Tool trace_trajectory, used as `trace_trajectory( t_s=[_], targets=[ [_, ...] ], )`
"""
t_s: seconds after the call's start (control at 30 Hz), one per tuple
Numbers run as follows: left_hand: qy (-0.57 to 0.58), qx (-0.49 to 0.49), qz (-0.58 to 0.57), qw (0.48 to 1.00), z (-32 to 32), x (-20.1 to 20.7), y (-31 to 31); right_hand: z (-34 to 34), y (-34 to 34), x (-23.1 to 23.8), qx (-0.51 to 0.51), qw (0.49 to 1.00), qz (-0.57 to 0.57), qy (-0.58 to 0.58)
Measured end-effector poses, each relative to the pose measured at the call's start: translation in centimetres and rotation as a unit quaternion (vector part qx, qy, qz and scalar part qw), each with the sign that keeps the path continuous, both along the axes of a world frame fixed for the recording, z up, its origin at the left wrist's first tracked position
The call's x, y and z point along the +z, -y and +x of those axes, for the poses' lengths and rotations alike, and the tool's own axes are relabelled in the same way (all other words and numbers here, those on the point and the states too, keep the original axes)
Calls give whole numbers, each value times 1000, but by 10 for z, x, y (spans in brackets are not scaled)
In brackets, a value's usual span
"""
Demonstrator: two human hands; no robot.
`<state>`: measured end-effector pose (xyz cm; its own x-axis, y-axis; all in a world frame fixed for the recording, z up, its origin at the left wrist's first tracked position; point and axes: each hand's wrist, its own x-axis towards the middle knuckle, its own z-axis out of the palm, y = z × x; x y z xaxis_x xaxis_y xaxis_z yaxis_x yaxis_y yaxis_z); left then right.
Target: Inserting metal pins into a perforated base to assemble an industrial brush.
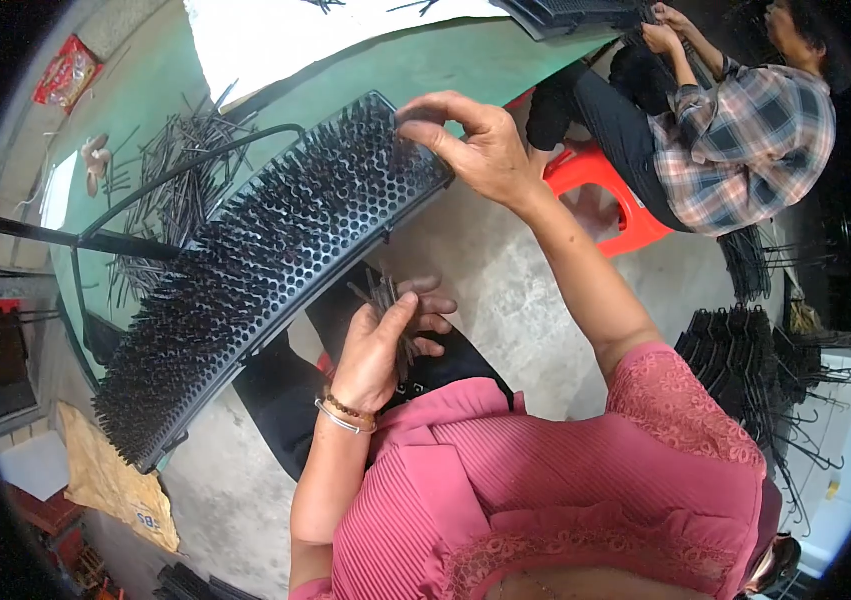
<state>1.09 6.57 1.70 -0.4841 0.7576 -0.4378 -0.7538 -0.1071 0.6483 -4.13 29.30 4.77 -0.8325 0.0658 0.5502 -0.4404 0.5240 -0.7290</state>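
A long, curved black panel [291, 262] full of round holes slants across the view, and dark bristle-like strips stand up from most of them. A row of bare holes runs along its edge nearer me. Over the panel's upper right end, my right hand [476, 145] has its thumb and forefinger brought together in a pinch; what they hold, if anything, is too small to make out. Below the panel, my left hand [381, 345] is closed round a bundle of thin dark strips [384, 292], with its fingertips curled loosely.
A loose pile of dark strips [181, 165] lies on the green tabletop [436, 62] behind a black metal frame [201, 152]. At upper right a co-worker in a plaid shirt [746, 140] sits by a red stool [631, 215]. Black hooked racks [736, 355] stand at right.
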Motion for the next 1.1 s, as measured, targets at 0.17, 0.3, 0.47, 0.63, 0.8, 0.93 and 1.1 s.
trace_trajectory(
  t_s=[0.17, 0.3, 0.47, 0.63, 0.8, 0.93, 1.1],
  targets=[
    [6, 4, -1, 1000, -1, 2, 0, -3, -5, 1, 3, 1000, 14, -6],
    [9, 3, 5, 1000, -1, 1, 0, -1, -5, 5, 36, 999, 32, -19],
    [5, 1, 5, 1000, 0, -1, 1, -3, -10, 6, 75, 997, 26, 7],
    [11, 2, 6, 1000, 0, -2, 2, -8, -16, 6, 101, 994, 1, 31],
    [13, 14, 0, 1000, 1, -3, 0, -13, -18, 4, 101, 994, 2, 45],
    [21, 17, 3, 1000, 1, -3, 0, -12, -20, 4, 106, 991, -37, 79],
    [19, 19, -2, 1000, 0, -4, 1, -12, -21, 7, 107, 991, -19, 74]
  ],
)
